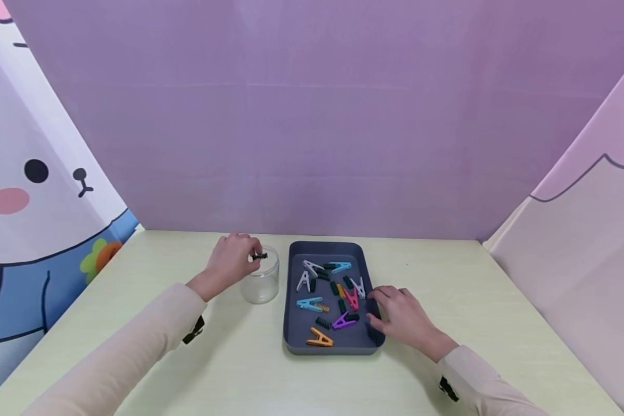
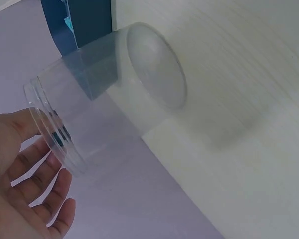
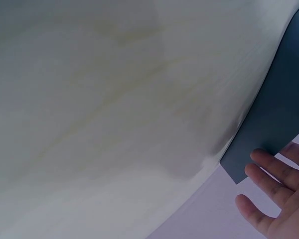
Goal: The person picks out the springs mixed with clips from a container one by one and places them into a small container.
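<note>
At the left, a fabric panel (image 1: 57, 144) printed with a white cartoon figure borders the pale wood-grain table (image 1: 447, 271). The left hand (image 1: 232, 257) grasps a dark coil spring (image 1: 260, 256) between thumb and fingers, at the open mouth of a clear jar (image 1: 260, 289) standing upright on the table. Right of the jar lies a gray rectangular tray (image 1: 343, 345). It contains, left to right: a white clip (image 1: 304, 281), a light-blue clip (image 1: 309, 304), an orange clip (image 1: 320, 338) at the near end, a purple clip (image 1: 344, 322) and a pink clip (image 1: 351, 299), with further dark springs (image 1: 323, 323) among them. The right hand (image 1: 401, 318) is at the tray's right wall, fingers relaxed, grip released; fingertip contact cannot be determined.
</note>
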`<state>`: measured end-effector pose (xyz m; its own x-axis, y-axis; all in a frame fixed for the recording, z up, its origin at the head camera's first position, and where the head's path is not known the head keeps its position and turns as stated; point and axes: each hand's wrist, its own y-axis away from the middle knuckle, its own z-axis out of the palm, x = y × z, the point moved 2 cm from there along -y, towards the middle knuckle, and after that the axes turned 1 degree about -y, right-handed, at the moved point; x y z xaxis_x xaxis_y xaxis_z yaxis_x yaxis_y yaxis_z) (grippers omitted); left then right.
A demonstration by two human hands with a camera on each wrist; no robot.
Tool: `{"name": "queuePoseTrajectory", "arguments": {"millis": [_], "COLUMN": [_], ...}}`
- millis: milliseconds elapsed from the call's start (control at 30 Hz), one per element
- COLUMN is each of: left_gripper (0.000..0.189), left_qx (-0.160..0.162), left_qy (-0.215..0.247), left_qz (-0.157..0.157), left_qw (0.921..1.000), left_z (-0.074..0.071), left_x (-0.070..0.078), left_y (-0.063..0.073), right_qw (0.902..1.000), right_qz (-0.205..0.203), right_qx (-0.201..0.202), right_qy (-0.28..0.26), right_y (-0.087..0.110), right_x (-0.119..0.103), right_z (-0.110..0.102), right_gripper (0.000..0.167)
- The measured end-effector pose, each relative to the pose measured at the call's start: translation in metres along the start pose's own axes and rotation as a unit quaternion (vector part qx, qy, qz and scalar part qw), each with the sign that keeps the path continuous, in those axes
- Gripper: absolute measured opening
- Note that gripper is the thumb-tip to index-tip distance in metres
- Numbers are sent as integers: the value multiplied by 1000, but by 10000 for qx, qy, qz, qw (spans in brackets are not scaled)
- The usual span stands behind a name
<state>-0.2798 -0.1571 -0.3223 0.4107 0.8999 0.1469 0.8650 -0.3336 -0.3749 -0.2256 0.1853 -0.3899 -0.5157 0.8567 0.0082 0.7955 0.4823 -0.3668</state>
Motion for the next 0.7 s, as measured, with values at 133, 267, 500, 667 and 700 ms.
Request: {"name": "queuePoseTrajectory", "arguments": {"millis": [133, 267, 500, 667, 700], "left_gripper": [13, 13, 15, 18, 18], "left_qx": [-132, -164, -285, -273, -261], "left_qy": [-30, -60, -47, -8, 1], "left_qz": [-99, -145, -249, -249, -246], "left_qw": [9999, 9997, 9993, 9993, 9994], "left_z": [3, 5, 7, 8, 8], "left_x": [-2, -3, -1, -2, -2], "left_y": [0, -1, -1, -1, -2], "right_qw": [10000, 10000, 10000, 10000, 10000], "right_qz": [-7, -37, 20, 42, 39], "right_qx": [29, 65, 3, -40, -38], "right_qy": [-32, -14, -30, -6, 1], "right_y": [0, 0, 0, 0, 0], "right_x": [1, 1, 0, 1, 1], "right_z": [0, 1, 1, 1, 1], "right_gripper": [41, 41, 40, 40, 40]}}
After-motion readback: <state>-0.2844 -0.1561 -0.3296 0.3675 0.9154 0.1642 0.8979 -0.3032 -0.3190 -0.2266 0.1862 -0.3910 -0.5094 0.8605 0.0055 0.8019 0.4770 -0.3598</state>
